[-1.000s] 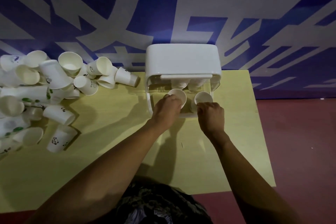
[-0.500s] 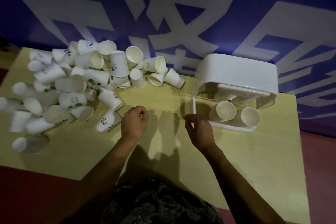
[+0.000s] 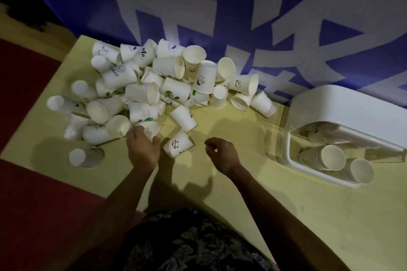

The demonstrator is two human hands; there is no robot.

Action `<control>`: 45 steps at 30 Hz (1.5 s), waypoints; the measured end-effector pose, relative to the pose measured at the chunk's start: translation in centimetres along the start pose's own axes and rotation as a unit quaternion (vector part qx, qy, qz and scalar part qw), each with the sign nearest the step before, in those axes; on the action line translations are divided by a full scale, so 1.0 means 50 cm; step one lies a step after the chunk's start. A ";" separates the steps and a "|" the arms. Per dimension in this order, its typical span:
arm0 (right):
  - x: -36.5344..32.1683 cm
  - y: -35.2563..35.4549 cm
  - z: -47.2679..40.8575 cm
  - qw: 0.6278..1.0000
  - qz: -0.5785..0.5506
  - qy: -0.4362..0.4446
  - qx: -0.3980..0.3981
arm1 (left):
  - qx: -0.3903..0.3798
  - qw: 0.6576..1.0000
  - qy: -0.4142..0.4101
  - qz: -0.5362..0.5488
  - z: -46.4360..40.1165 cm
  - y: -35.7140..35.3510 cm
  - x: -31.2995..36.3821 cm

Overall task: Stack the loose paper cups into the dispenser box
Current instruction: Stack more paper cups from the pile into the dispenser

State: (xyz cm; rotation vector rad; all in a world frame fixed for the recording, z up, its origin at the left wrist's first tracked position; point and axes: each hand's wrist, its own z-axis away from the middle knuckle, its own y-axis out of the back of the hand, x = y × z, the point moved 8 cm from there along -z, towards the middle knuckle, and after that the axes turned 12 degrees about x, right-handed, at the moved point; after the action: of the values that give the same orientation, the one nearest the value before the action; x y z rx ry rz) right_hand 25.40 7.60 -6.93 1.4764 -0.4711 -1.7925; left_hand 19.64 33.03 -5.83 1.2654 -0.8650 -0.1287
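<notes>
The left hand curls its fingers onto a lying paper cup at the near edge of the heap of loose cups. The right hand hovers empty, fingers loosely bent, just right of a panda-printed cup on its side. The smooth yellow counter lies bare between the hands and the white dispenser box at far right, where two nested cup stacks show open mouths.

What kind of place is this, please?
Probably a staged indoor work spot, not a home: a yellow table against a blue banner with large white characters, and a red floor.
</notes>
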 end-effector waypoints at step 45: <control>0.197 0.416 0.253 0.909 -0.030 -0.092 0.405 | -0.260 0.910 -0.238 0.220 0.321 -0.067 0.461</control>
State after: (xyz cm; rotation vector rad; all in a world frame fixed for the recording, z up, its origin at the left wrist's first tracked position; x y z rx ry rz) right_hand 19.46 -15.41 4.27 1.8592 -1.4087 -1.8854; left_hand 26.62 7.16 3.31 0.5163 -1.4076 -0.2931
